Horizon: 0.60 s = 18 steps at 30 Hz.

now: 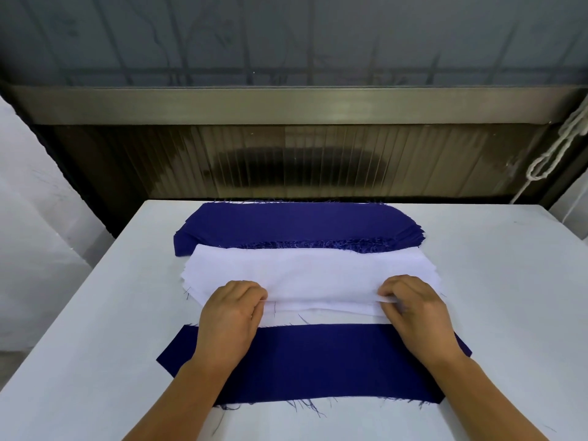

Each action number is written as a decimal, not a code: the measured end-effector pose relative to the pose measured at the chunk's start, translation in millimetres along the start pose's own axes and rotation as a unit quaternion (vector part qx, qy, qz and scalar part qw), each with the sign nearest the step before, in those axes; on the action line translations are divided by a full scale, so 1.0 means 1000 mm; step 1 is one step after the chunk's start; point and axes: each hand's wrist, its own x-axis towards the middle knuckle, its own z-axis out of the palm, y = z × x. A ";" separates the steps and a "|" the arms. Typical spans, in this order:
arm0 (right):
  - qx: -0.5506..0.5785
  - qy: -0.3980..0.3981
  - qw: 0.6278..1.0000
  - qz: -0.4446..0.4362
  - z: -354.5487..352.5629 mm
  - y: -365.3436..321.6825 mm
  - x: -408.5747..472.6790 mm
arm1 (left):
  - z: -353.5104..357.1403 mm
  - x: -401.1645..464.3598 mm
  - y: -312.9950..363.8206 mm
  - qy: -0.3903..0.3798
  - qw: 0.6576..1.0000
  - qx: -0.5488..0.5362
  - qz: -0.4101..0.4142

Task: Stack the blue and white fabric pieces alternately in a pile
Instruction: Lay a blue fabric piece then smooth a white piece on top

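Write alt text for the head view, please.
Both hands, left hand and right hand, pinch the top white fabric piece off its stack, between a far stack of blue fabric pieces and a single near blue fabric piece.

bare table flanks; wall behind stacks

Three groups of fabric lie on one white table: one stack of blue pieces, one stack of white pieces, their layers too many to count, and one single blue piece, with two hands and one rope.
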 end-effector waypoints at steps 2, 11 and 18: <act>0.028 -0.014 0.999 0.010 -0.002 0.000 -0.002 | -0.003 0.000 0.000 -0.006 1.000 -0.004 -0.005; 0.063 -0.007 0.998 -0.001 -0.032 -0.015 -0.020 | -0.044 -0.011 0.002 -0.068 0.997 -0.036 -0.008; 0.163 -0.157 0.963 0.144 -0.069 -0.025 -0.019 | -0.089 -0.002 -0.010 -0.238 0.947 -0.177 -0.123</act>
